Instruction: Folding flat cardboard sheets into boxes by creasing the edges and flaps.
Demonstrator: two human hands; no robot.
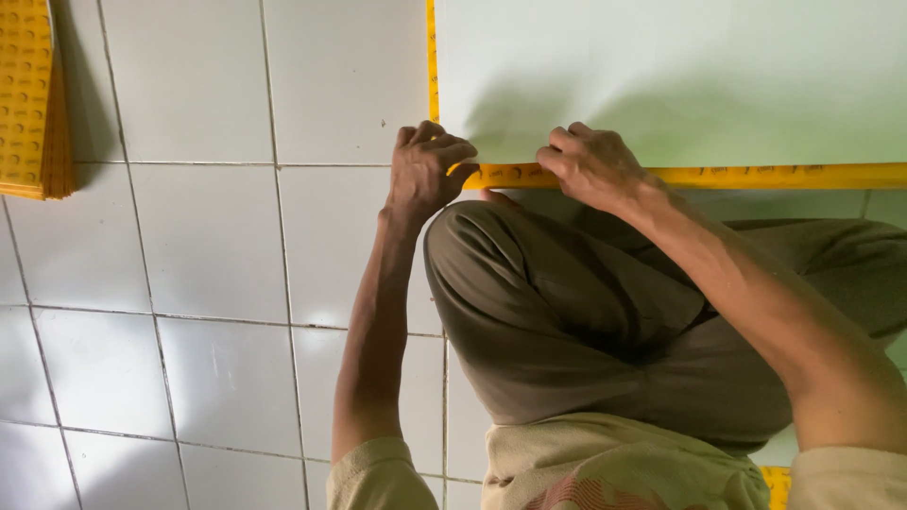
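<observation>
Bare tiled floor [208, 246] lies open leftward; the raised knee [510, 283] blocks room beneath the hands [510, 170].

Stack of yellow studded sheets [28, 94] top left, on white tiled floor [189, 283].

Two hands, left [425, 170] and right [588, 165], one white sheet [680, 76], one yellow stack [28, 94].

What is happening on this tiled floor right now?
A person crouches on the white tile floor, knee up between the arms. The left hand and right hand both press on the near edge of a large pale sheet lying over a yellow board. A stack of yellow panels sits far left.
</observation>
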